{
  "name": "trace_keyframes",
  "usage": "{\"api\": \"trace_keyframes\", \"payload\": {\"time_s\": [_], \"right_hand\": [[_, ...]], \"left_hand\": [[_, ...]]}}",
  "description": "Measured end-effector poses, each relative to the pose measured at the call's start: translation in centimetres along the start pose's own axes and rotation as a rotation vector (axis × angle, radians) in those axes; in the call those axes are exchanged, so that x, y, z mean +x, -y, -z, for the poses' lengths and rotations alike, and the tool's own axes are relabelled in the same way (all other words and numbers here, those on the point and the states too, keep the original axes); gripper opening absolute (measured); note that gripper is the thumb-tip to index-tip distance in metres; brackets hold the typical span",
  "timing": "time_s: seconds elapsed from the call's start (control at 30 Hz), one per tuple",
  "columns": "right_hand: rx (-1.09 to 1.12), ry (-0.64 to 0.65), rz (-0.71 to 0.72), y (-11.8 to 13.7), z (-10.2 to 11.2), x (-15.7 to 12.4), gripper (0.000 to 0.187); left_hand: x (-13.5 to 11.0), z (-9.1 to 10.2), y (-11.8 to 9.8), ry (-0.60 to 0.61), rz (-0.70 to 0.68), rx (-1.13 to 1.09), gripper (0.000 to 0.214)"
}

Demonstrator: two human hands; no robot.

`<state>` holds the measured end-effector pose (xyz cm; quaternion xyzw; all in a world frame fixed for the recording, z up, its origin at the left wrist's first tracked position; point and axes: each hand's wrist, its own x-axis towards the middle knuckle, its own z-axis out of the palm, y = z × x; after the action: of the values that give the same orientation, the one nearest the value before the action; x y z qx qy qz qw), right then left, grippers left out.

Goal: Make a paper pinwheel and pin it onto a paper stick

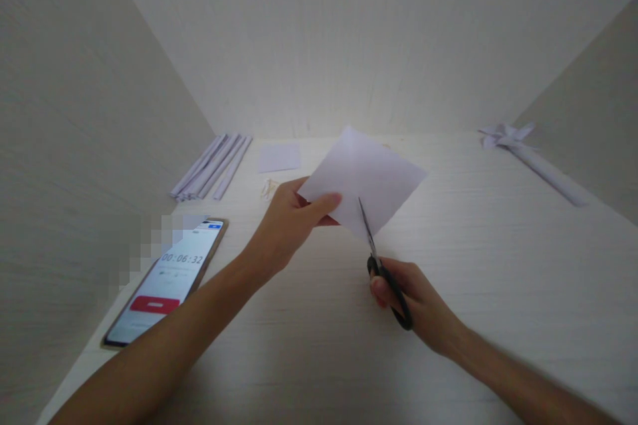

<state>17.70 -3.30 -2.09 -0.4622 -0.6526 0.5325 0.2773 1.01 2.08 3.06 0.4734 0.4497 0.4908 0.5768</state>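
A square sheet of white paper (371,172) is held up cornerwise over the table, with my left hand (302,219) pinching its left side between thumb and fingers. My right hand (413,299) grips black-handled scissors (393,292) by their finger loops. Their blades point up and away from me, at the paper's near corner, and overlap it. Whether the blades have cut into the sheet I cannot tell.
Several rolled paper tubes (214,166) lie at the back left, near a flat paper square (279,157) and some rubber bands (269,188). A phone (169,279) showing a timer rests at left. At right lies a paper pinwheel on a rolled stick (543,169). Walls enclose the table.
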Motion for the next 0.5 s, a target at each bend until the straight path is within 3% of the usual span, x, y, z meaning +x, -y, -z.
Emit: {"api": "trace_keyframes", "payload": {"time_s": [0.5], "right_hand": [[0.062,-0.024,0.018,0.27,0.09,-0.03,0.045]], "left_hand": [[-0.32,-0.45,0.34,0.001,0.043,0.037,0.015]]}}
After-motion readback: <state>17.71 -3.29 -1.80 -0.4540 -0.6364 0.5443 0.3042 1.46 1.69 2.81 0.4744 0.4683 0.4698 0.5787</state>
